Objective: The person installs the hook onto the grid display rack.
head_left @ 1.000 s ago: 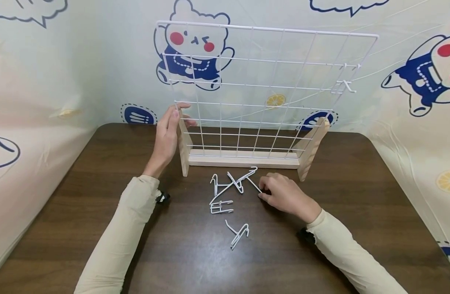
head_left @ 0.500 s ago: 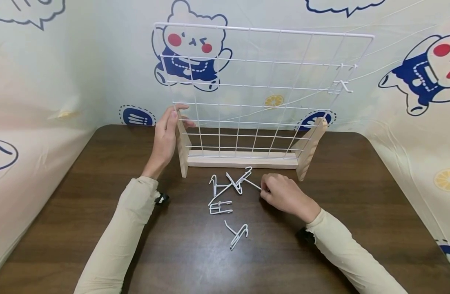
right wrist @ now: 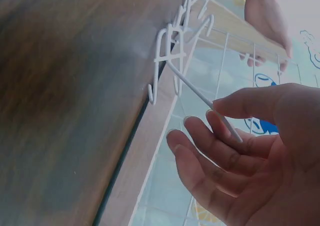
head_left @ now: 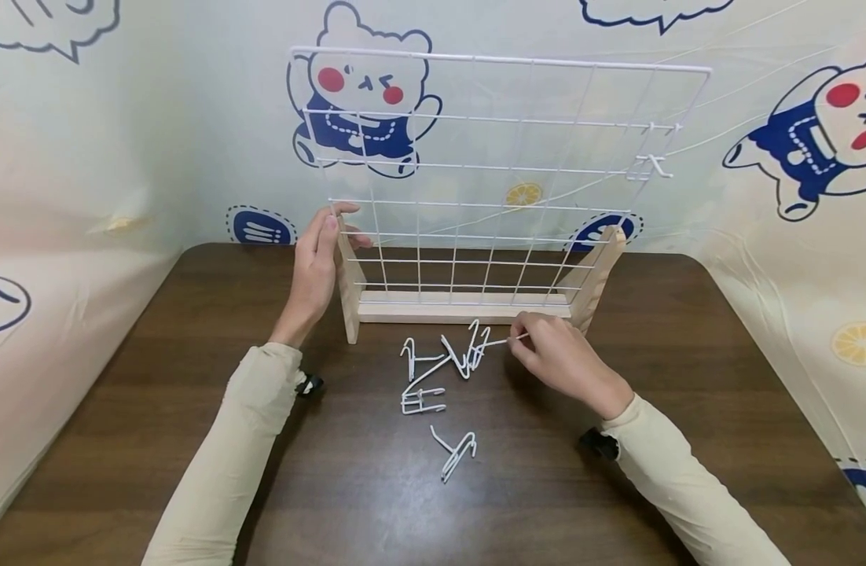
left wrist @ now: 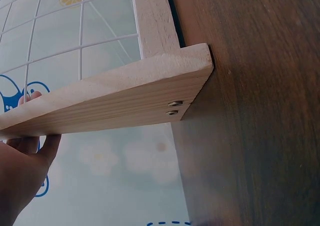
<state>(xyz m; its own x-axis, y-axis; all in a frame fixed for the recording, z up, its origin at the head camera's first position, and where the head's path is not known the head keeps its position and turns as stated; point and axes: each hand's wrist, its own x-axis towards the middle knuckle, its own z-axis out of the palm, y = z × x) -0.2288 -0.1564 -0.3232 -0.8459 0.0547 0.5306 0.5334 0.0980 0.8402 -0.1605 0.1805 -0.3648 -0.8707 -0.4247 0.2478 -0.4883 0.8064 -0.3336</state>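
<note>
A white wire grid rack (head_left: 419, 236) stands upright on a wooden base with two wooden side legs. My left hand (head_left: 314, 271) grips the top of its left side leg (left wrist: 120, 96), fingers on one side and thumb on the other. Between the thumb and index finger of my right hand (head_left: 560, 354) is the straight stem of a white wire hook (right wrist: 170, 56). The hook's double-pronged end points away from the palm, close to other hooks. Several white wire hooks (head_left: 422, 401) lie on the table before the rack, some overlapping.
One white hook (head_left: 648, 161) hangs on the grid's upper right. A single hook (head_left: 460, 456) lies nearer the front of the brown table (head_left: 376, 503). Behind stands a light curtain (head_left: 214, 118) printed with cartoon bears.
My right hand has lifted the hook's stem and moved slightly toward the rack, turning the hook beside the pile. The left hand keeps its grip on the leg.
</note>
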